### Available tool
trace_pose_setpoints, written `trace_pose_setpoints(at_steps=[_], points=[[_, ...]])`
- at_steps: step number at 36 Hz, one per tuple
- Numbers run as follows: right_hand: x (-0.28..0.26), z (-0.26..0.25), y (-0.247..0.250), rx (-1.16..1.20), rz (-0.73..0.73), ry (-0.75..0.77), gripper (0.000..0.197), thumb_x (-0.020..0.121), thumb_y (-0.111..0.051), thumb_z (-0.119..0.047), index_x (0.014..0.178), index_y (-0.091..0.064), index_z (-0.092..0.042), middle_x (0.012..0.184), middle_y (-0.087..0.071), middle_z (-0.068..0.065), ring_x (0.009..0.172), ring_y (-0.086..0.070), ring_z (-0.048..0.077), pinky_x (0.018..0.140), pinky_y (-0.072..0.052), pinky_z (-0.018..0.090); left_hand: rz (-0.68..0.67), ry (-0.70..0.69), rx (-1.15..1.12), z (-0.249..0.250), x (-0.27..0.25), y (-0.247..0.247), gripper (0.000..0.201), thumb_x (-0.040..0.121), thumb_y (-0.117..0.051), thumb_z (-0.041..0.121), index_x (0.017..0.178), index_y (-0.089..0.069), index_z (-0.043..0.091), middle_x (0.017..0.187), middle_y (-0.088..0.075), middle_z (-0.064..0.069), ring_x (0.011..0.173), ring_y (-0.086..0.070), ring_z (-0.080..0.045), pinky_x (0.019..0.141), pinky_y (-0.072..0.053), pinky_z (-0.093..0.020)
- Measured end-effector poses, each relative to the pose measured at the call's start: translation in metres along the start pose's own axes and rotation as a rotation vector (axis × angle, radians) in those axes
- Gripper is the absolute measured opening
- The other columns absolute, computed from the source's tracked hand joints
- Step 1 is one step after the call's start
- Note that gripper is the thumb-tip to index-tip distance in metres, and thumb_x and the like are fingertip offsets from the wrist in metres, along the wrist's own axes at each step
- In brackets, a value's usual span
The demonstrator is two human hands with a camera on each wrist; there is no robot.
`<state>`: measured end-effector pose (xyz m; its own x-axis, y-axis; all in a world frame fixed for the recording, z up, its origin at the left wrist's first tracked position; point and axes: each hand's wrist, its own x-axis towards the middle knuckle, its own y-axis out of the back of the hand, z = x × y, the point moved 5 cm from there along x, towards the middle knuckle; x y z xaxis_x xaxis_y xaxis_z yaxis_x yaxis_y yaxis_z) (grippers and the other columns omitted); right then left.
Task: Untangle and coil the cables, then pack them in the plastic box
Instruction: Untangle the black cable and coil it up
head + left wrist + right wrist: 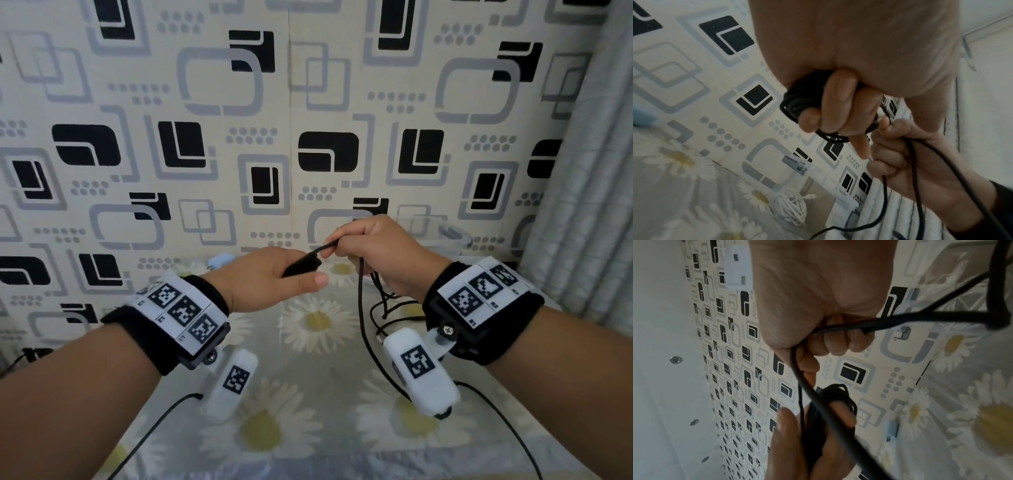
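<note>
My left hand (310, 274) grips a small coil of black cable (301, 266) above the daisy-print table. In the left wrist view its fingers (838, 104) curl round the coil (797, 100). Just to the right, my right hand (342, 245) pinches the strand leaving the coil. The loose black cable (360, 301) hangs from that fist to a tangle on the table. In the right wrist view it runs through the curled right fingers (838, 344), with the coil (834, 395) beyond. The clear plastic box (452, 236) stands at the back right.
A white coiled cable (787, 204) lies by or in the clear box; I cannot tell which. A small blue object (221, 260) sits at the back against the patterned wall. A curtain (582, 205) hangs at the right. Black camera leads (154, 428) trail from both wrists.
</note>
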<state>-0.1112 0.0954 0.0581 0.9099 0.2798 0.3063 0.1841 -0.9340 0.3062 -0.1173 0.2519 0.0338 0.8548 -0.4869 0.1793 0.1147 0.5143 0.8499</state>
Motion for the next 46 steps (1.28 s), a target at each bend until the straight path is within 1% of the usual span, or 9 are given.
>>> trace_pose_setpoints(at_steps=[9,11,16,25,29,35,38,43,46], points=[[0.005,0.012,0.007,-0.011,-0.069,0.01,0.019,0.087,-0.059,0.0,0.086,-0.073,-0.013,0.072,-0.063,-0.005,0.05,-0.042,-0.001,0.057,-0.03,0.022,0.042,0.059,-0.529,0.003,-0.001,0.002,0.062,0.093,-0.036,0.065,0.072,-0.05,0.008,0.045,-0.029,0.0,0.042,-0.022,-0.014,0.044,-0.023,-0.021],[0.005,0.016,0.011,-0.02,-0.138,0.009,0.007,0.089,-0.065,-0.014,0.093,-0.071,-0.016,0.068,-0.06,-0.013,0.055,-0.045,-0.001,0.061,-0.034,0.021,0.029,0.055,-0.598,0.001,-0.001,0.003,0.057,0.088,-0.038,0.06,0.068,-0.05,0.009,0.043,-0.029,-0.002,0.04,-0.021,-0.016,0.043,-0.022,-0.022],[0.003,0.029,0.019,0.07,-0.196,-0.084,0.061,0.078,-0.047,-0.07,0.103,-0.069,-0.018,0.069,-0.042,-0.007,0.065,-0.037,0.008,0.066,-0.035,0.022,0.046,0.066,-0.808,-0.005,0.0,0.009,0.053,0.098,-0.038,0.052,0.064,-0.046,0.012,0.041,-0.025,-0.001,0.043,-0.016,-0.014,0.049,-0.016,-0.03],[-0.002,0.046,0.023,-0.053,-0.151,-0.238,0.031,0.103,-0.041,-0.03,0.109,-0.063,-0.009,0.087,-0.048,0.009,0.073,-0.047,0.019,0.069,-0.047,0.031,0.172,0.172,-1.188,-0.02,0.006,0.021,0.053,0.101,-0.031,0.047,0.059,-0.044,0.019,0.038,-0.024,0.007,0.031,-0.018,-0.008,0.051,-0.025,-0.025],[0.001,0.049,0.031,-0.199,-0.007,-0.234,0.036,0.103,-0.036,-0.04,0.109,-0.062,-0.016,0.106,-0.064,0.006,0.097,-0.061,0.019,0.092,-0.047,0.037,0.244,0.221,-1.207,-0.026,0.007,0.025,0.047,0.102,-0.031,0.046,0.066,-0.041,0.018,0.041,-0.026,0.007,0.033,-0.02,-0.009,0.051,-0.025,-0.025],[0.002,0.028,0.035,-0.197,0.209,-0.028,0.034,0.098,-0.047,-0.044,0.098,-0.069,-0.018,0.102,-0.07,-0.004,0.1,-0.064,0.016,0.09,-0.049,0.032,0.307,0.275,-1.137,-0.03,0.008,0.026,0.046,0.103,-0.032,0.046,0.067,-0.042,0.018,0.043,-0.027,0.006,0.035,-0.021,-0.01,0.052,-0.025,-0.026],[-0.001,0.016,0.024,-0.236,0.102,0.033,0.026,0.091,-0.057,-0.049,0.098,-0.067,-0.027,0.101,-0.069,-0.012,0.098,-0.063,0.001,0.083,-0.047,0.021,0.323,0.287,-1.135,-0.029,0.009,0.026,0.046,0.103,-0.032,0.046,0.067,-0.042,0.018,0.043,-0.027,0.006,0.035,-0.021,-0.01,0.052,-0.022,-0.025],[-0.006,0.026,0.0,-0.332,-0.16,-0.137,0.064,0.079,-0.071,-0.052,0.133,-0.043,-0.03,0.117,-0.064,-0.008,0.107,-0.058,0.007,0.076,-0.043,0.019,0.31,0.275,-1.155,-0.029,0.009,0.027,0.048,0.103,-0.031,0.046,0.066,-0.042,0.018,0.042,-0.027,0.006,0.035,-0.02,-0.01,0.049,-0.022,-0.025],[-0.007,0.033,-0.011,-0.328,-0.192,-0.155,0.051,0.086,-0.067,-0.046,0.128,-0.046,-0.028,0.115,-0.065,-0.007,0.107,-0.059,0.008,0.077,-0.045,0.02,0.275,0.257,-1.174,-0.027,0.008,0.027,0.048,0.103,-0.03,0.046,0.066,-0.042,0.017,0.041,-0.027,0.006,0.034,-0.02,-0.01,0.049,-0.025,-0.026]])
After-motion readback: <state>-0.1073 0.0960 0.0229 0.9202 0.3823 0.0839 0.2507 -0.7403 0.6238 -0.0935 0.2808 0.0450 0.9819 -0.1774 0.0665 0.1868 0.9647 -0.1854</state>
